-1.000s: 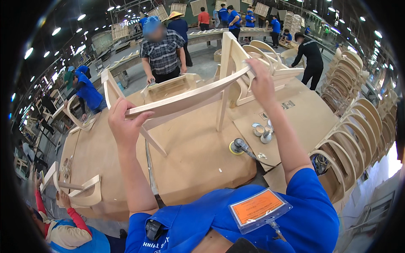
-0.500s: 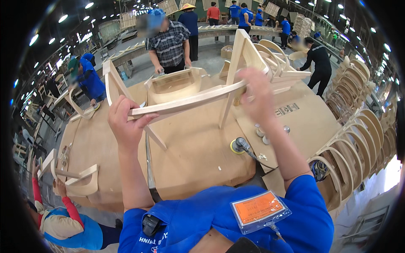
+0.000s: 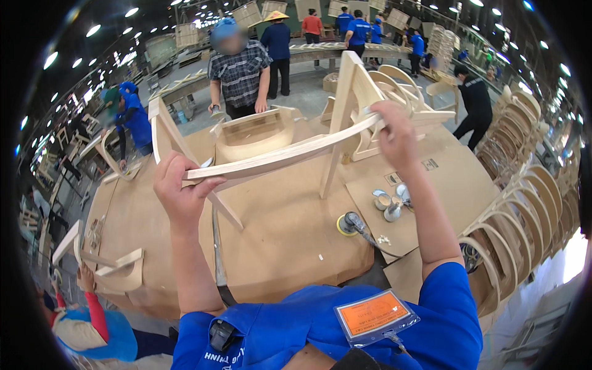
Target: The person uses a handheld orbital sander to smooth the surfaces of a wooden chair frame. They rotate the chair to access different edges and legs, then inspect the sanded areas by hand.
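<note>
A pale wooden chair frame, with a curved rail (image 3: 277,155) across its near side and angled legs, stands on the brown-covered table (image 3: 283,231). My left hand (image 3: 177,185) is closed round the rail's left end, thumb below and fingers over the top. My right hand (image 3: 396,134) is closed at the right end, its fingers curled over the wood beside the tall angled leg (image 3: 343,105). A small pale piece shows by the right fingertips; its kind is too small to tell.
A sander (image 3: 349,223) with a cord lies on the table before me, near small metal cans (image 3: 392,211). Beyond stands a curved wooden seat frame (image 3: 254,139) before a co-worker (image 3: 239,77). Curved wooden parts (image 3: 515,228) are stacked at right. Another frame (image 3: 117,268) lies at left.
My right hand, blurred before, has moved right along the rail to its end and now shows clearly. My left hand keeps its hold. The co-worker opposite has shifted, one hand lifting slightly.
</note>
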A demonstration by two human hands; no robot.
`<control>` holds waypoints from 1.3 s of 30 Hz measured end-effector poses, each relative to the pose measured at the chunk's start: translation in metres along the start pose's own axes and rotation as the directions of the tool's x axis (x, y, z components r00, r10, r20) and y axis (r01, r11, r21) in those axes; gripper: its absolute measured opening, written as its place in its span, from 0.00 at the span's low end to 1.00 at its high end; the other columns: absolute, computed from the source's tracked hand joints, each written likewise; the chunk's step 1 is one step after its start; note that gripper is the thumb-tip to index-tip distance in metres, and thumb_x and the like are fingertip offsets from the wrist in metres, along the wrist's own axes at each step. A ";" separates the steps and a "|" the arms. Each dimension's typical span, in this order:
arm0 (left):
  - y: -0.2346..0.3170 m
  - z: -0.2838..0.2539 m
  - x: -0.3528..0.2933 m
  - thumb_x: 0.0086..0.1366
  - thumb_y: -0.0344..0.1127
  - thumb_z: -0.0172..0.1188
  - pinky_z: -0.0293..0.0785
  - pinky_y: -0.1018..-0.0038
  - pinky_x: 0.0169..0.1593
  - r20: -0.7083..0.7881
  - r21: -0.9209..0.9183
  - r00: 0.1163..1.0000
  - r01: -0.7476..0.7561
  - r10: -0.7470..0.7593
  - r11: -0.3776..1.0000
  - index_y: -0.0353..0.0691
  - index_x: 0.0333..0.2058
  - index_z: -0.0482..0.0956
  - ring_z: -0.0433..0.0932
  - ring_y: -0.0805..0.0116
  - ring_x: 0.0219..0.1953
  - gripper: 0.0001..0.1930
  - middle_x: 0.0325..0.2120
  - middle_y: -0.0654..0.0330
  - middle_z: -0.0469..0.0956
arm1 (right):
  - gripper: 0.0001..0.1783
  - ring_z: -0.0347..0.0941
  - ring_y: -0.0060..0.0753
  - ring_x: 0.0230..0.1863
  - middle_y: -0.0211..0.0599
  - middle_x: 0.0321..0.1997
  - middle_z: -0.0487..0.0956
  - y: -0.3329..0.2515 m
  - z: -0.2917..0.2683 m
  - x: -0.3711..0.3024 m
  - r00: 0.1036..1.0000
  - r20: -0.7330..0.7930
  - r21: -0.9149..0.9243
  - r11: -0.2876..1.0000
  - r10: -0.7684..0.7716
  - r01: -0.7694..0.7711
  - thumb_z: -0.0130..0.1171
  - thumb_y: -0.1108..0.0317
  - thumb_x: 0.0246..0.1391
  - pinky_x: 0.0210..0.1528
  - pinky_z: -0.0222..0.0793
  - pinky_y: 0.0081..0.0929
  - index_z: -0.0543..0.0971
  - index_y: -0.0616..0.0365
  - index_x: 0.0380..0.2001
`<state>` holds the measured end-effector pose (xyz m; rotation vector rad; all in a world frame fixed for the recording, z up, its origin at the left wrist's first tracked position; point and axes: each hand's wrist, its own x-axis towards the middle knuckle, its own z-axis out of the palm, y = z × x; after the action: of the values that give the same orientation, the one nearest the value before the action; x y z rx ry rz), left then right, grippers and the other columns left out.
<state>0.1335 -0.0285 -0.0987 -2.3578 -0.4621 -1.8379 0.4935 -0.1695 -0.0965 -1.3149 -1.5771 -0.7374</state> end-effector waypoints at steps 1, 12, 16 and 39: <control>0.000 0.000 -0.001 0.34 0.57 0.73 0.59 0.69 0.26 -0.012 0.010 1.000 0.011 -0.010 1.000 0.37 0.18 0.68 0.65 0.62 0.21 0.30 0.16 0.61 0.63 | 0.30 0.68 0.53 0.54 0.48 0.47 0.75 0.016 0.000 -0.003 0.978 0.061 0.053 0.978 0.199 -0.202 0.50 0.87 0.32 0.57 0.64 0.42 0.75 0.60 0.46; 0.003 -0.010 -0.005 0.33 0.61 0.70 0.63 0.65 0.29 -0.024 0.092 1.000 0.013 -0.011 0.996 0.40 0.19 0.68 0.69 0.58 0.24 0.30 0.19 0.60 0.67 | 0.38 0.56 0.52 0.69 0.49 0.65 0.65 -0.149 0.058 -0.034 0.995 0.018 -0.069 0.993 -0.099 0.100 0.48 0.79 0.38 0.69 0.45 0.48 0.67 0.64 0.60; 0.000 -0.008 -0.003 0.35 0.59 0.71 0.65 0.64 0.31 -0.030 0.115 0.999 0.021 -0.018 0.993 0.39 0.19 0.67 0.70 0.56 0.26 0.29 0.20 0.59 0.68 | 0.33 0.59 0.49 0.67 0.45 0.63 0.68 -0.200 0.085 -0.008 0.957 0.111 -0.039 0.961 -0.268 0.273 0.51 0.78 0.43 0.64 0.55 0.46 0.69 0.64 0.59; -0.044 -0.023 -0.027 0.55 0.28 0.64 0.70 0.73 0.37 0.028 -0.325 0.964 0.260 -0.265 0.909 0.42 0.67 0.44 0.74 0.69 0.30 0.46 0.28 0.61 0.74 | 0.24 0.68 0.45 0.56 0.45 0.52 0.74 -0.267 0.141 0.035 0.869 0.117 -0.082 0.867 -0.481 0.491 0.54 0.70 0.45 0.59 0.61 0.38 0.75 0.68 0.48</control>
<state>0.0931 0.0028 -0.1233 -2.5954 -0.5330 -2.2043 0.1987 -0.0979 -0.0909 -1.0393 -2.0023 -1.0970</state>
